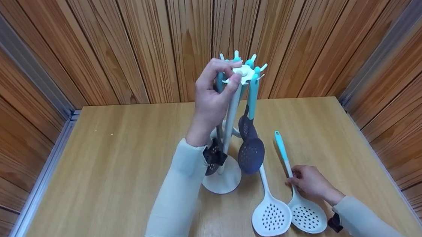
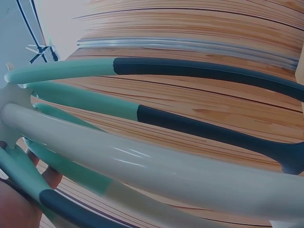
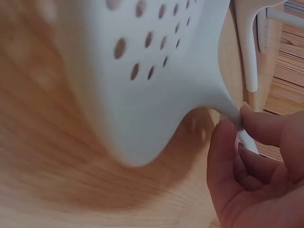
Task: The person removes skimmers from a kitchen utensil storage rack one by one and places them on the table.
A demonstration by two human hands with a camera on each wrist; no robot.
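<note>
A white utensil stand (image 1: 222, 184) with a round base and a hooked top stands near the table's middle. My left hand (image 1: 212, 90) grips its top, thumb and fingers on the hooked disc. Turquoise-handled utensils hang around the pole, among them a dark slotted spoon (image 1: 251, 156); the left wrist view shows the pole (image 2: 152, 159) and several handles close up. My right hand (image 1: 310, 182) pinches the white neck of a skimmer (image 1: 309, 216) with a turquoise handle end. The skimmer's perforated bowl points toward me, low over or on the table; I cannot tell which.
A white slotted turner (image 1: 271, 217) lies just left of the skimmer, its upper handle partly behind the dark spoon. Wood-panelled walls (image 1: 189, 37) enclose the table (image 1: 125, 178) at the back and both sides.
</note>
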